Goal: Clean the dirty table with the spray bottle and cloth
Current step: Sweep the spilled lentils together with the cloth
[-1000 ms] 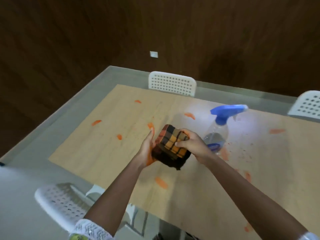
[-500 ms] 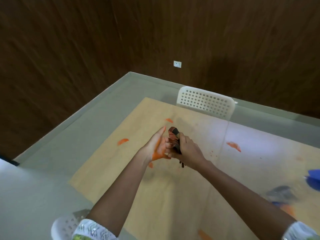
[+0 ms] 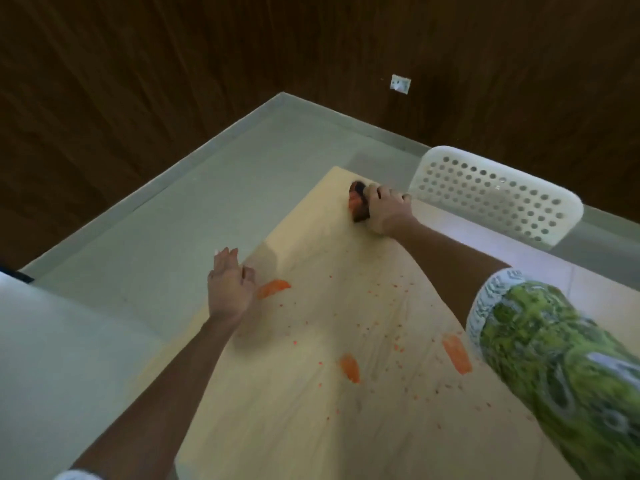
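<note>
At the far corner of the light wooden table (image 3: pixel 311 427), the bunched dark-and-orange checked cloth (image 3: pixel 357 202) sits under the right hand (image 3: pixel 386 211), which grips it, probably to scrub there; left hand (image 3: pixel 228 285) lies flat and relaxed beside an orange smear (image 3: pixel 273 288), likely bracing

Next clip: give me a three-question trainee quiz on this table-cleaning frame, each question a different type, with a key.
1. True or false: the right hand presses the cloth at the table's far corner.
2. Which hand holds nothing? A) left hand B) right hand
3. Fill in: the orange smear nearest the left hand lies just to its ____.

Key: 1 true; 2 A; 3 right.
</note>
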